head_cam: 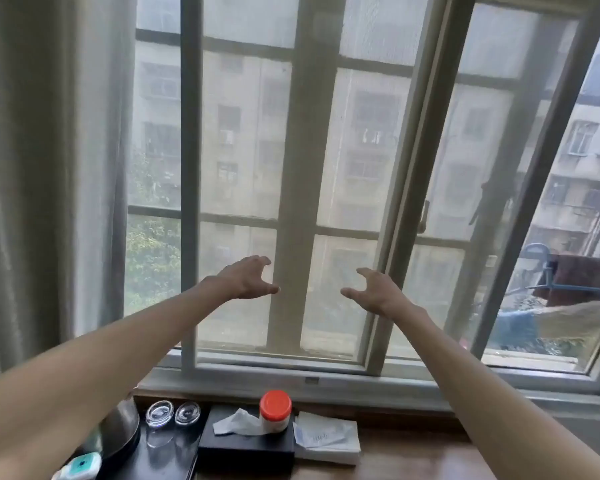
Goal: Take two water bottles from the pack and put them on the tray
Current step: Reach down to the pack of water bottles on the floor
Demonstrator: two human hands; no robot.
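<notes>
Both my arms are stretched forward and raised in front of a window. My left hand (pixel 246 277) hovers with fingers curled apart and holds nothing. My right hand (pixel 378 289) mirrors it a short way to the right, also empty with fingers spread. No water bottles or pack show in this view. A dark glossy tray (pixel 168 455) lies at the bottom left on the wooden table, far below both hands.
On the tray stand two upturned clear glasses (pixel 172 414) and a metal kettle (pixel 118 427). A black tissue box (pixel 246 445) carries a white jar with an orange lid (pixel 275 410). A white packet (pixel 326 441) lies beside it. A curtain (pixel 49 168) hangs left.
</notes>
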